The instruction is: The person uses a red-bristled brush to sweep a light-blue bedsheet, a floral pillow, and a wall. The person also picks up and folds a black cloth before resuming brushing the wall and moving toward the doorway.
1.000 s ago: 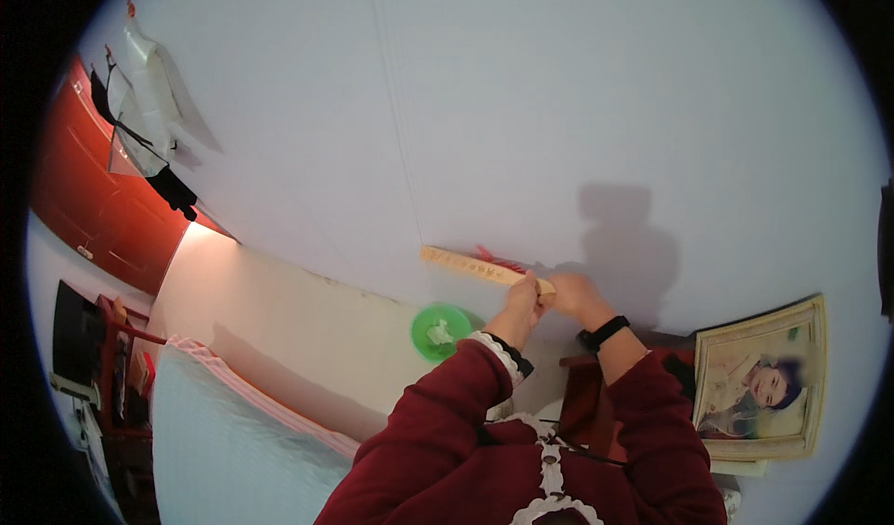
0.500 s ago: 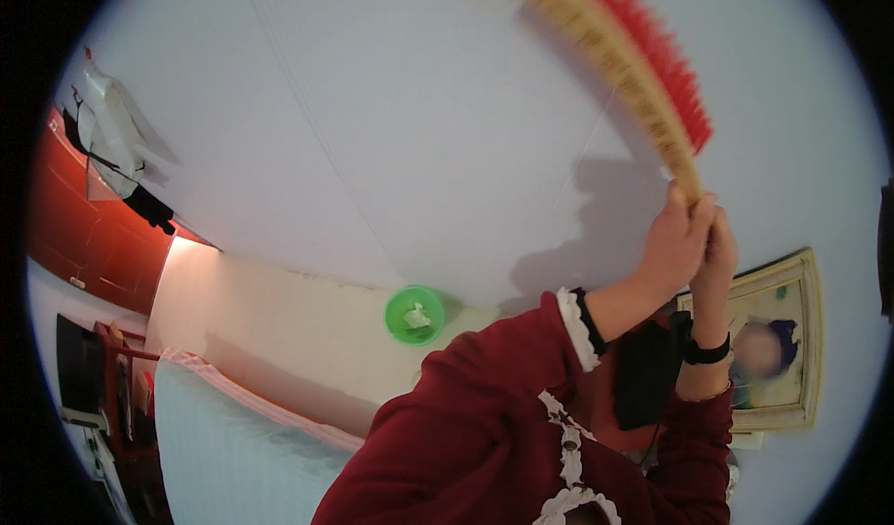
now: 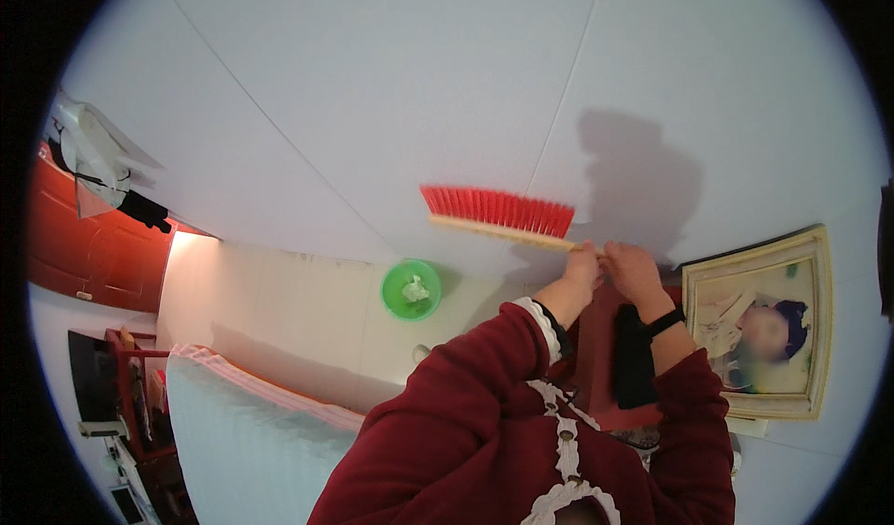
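Note:
A long bed brush with red bristles and a pale wooden back lies nearly level in front of the wall, bristles up. My left hand is closed round its handle near the right end. Right beside it, my right hand has its fingers curled at the handle's tip, meeting the left hand. The very end of the handle is hidden by my fingers. Both arms are in dark red sleeves, the left one with white frill at the cuff; a black band circles my right wrist.
A green bin with crumpled white paper stands on the floor by the wall. To the right leans a framed picture, with a black object beside it. A bed with a light blue cover is lower left; bags hang far left.
The brush has swung down and to the left, from raised and slanting to nearly level. Both hands have come lower and further left, still at the handle.

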`<control>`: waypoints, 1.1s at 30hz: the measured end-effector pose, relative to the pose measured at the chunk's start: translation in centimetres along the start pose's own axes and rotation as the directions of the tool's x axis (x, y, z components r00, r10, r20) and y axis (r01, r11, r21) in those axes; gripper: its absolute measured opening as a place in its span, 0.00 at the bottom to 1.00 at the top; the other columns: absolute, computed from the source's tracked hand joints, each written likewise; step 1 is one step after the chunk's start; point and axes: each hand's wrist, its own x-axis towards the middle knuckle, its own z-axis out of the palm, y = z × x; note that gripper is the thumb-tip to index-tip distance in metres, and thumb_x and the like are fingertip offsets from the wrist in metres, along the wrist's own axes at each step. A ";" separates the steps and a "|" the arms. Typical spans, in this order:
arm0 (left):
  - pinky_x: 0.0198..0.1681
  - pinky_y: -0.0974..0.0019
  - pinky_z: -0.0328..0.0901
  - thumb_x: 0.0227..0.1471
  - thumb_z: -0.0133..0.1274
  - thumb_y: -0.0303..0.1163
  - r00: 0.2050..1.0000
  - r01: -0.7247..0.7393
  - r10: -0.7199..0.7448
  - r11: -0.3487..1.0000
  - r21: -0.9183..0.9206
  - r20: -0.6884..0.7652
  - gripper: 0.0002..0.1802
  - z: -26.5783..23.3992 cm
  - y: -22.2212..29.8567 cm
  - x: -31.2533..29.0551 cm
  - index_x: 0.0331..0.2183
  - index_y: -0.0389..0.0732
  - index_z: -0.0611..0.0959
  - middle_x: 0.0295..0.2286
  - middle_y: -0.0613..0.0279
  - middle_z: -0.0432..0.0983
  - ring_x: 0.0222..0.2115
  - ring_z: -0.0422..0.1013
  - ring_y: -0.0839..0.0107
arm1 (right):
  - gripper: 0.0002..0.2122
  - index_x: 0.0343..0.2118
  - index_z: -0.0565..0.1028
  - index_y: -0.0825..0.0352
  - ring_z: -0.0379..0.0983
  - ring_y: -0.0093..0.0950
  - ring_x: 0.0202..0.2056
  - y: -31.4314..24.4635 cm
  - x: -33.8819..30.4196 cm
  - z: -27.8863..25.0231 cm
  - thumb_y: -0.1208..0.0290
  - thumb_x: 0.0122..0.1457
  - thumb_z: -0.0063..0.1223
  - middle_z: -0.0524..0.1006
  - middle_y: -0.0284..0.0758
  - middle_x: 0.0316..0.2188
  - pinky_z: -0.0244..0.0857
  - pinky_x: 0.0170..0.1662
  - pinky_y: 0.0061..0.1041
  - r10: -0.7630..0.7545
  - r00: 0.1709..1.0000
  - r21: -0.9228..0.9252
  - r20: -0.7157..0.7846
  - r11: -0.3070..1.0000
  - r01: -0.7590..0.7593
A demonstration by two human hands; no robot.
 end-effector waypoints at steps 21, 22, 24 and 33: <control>0.43 0.64 0.67 0.65 0.38 0.36 0.558 -0.830 0.810 0.547 -0.110 -0.180 0.11 -2.1 22.2 -17.7 0.43 0.39 0.63 0.38 0.56 0.73 0.37 0.70 0.70 | 0.10 0.33 0.75 0.67 0.72 0.42 0.27 -17.5 13.0 -16.8 0.63 0.59 0.52 0.75 0.43 0.25 0.64 0.30 0.35 -0.087 0.954 0.551 -0.286 0.800 0.238; 0.43 0.64 0.67 0.65 0.37 0.35 0.500 -0.866 0.856 0.493 -0.083 -0.132 0.10 -2.3 24.2 -19.3 0.42 0.39 0.64 0.37 0.56 0.73 0.37 0.70 0.70 | 0.10 0.33 0.74 0.67 0.72 0.41 0.26 -19.1 13.6 -17.9 0.64 0.59 0.52 0.75 0.42 0.24 0.64 0.30 0.34 -0.053 0.940 0.569 -0.337 0.784 0.248; 0.41 0.65 0.67 0.65 0.37 0.35 0.443 -0.897 0.895 0.443 -0.006 -0.048 0.09 -2.9 28.6 -22.3 0.42 0.39 0.64 0.37 0.58 0.73 0.36 0.70 0.71 | 0.10 0.33 0.74 0.68 0.72 0.40 0.25 -22.5 15.3 -20.3 0.65 0.60 0.51 0.75 0.41 0.22 0.64 0.28 0.32 0.052 0.922 0.621 -0.384 0.753 0.217; 0.41 0.55 0.66 0.60 0.44 0.36 -0.064 -0.986 0.944 -0.109 0.124 0.325 0.18 -5.4 45.4 -33.9 0.47 0.35 0.65 0.36 0.47 0.74 0.35 0.72 0.55 | 0.10 0.43 0.72 0.67 0.73 0.30 0.25 -37.5 23.0 -30.8 0.69 0.63 0.46 0.75 0.41 0.25 0.65 0.28 0.26 -0.020 0.351 0.235 -0.936 0.707 0.667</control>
